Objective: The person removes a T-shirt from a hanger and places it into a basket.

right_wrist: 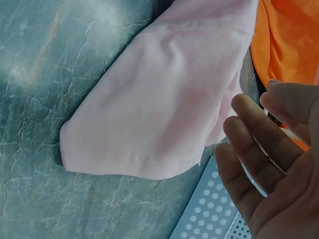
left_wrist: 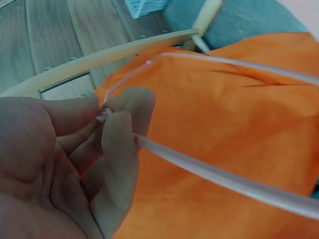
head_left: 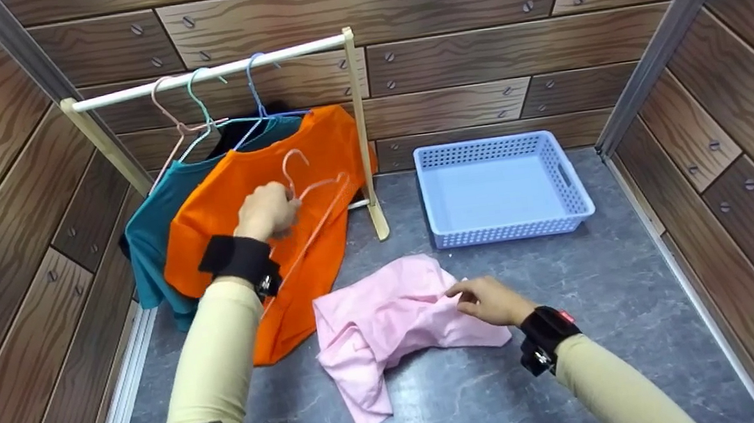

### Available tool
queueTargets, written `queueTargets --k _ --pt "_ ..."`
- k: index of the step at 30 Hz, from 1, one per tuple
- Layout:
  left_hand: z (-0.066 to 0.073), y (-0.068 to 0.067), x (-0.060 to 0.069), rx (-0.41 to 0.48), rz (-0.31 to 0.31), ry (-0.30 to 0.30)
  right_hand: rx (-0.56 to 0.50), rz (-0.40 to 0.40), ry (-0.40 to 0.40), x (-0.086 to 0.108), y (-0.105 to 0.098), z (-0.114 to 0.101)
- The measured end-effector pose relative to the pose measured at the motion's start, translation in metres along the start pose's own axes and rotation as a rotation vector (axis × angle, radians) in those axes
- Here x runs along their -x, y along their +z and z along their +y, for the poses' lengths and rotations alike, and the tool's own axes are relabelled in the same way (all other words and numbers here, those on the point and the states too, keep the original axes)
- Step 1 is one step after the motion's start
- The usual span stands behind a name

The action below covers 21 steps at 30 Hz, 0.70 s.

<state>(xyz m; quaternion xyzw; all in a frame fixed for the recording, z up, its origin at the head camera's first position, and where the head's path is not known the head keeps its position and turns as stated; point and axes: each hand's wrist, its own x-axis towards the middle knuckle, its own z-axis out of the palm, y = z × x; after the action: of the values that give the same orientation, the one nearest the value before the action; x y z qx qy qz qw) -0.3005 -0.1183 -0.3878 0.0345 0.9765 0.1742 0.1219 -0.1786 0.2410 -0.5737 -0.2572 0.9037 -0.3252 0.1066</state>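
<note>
A pale pink clothes hanger (head_left: 314,228) is pinched near the base of its hook by my left hand (head_left: 267,209), in front of the orange shirt (head_left: 275,173) hanging on the rack. The left wrist view shows thumb and fingers closed round the hanger (left_wrist: 214,174), with the orange cloth behind. On the floor lies a crumpled pink garment (head_left: 394,308). My right hand (head_left: 491,299) is at its right side, fingers loosely bent. In the right wrist view that hand (right_wrist: 264,169) holds nothing and its fingers are beside the pink cloth (right_wrist: 159,99); whether they touch it I cannot tell.
A clothes rack (head_left: 222,68) with a white bar and wooden legs stands at the back left. Behind the orange shirt hang a teal shirt (head_left: 154,228) and something dark. A blue perforated basket (head_left: 512,232) sits at the back right. Wood-patterned walls (head_left: 445,57) surround the grey floor.
</note>
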Motion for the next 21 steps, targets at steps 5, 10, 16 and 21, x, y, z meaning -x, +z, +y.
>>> queueTargets --k 5,10,16,21 --pt "0.028 -0.024 -0.014 0.062 0.094 0.019 -0.016 -0.009 0.025 0.007 -0.001 0.005" --pt "0.052 -0.048 -0.030 0.284 0.121 0.039 -0.031 -0.017 0.044 0.011 -0.001 0.008" --pt "0.071 -0.071 -0.045 0.419 0.165 0.040 -0.049 -0.036 0.076 0.015 0.002 0.010" --pt "0.080 -0.075 -0.057 0.386 0.267 0.034 -0.030 -0.016 0.069 0.019 0.004 0.011"
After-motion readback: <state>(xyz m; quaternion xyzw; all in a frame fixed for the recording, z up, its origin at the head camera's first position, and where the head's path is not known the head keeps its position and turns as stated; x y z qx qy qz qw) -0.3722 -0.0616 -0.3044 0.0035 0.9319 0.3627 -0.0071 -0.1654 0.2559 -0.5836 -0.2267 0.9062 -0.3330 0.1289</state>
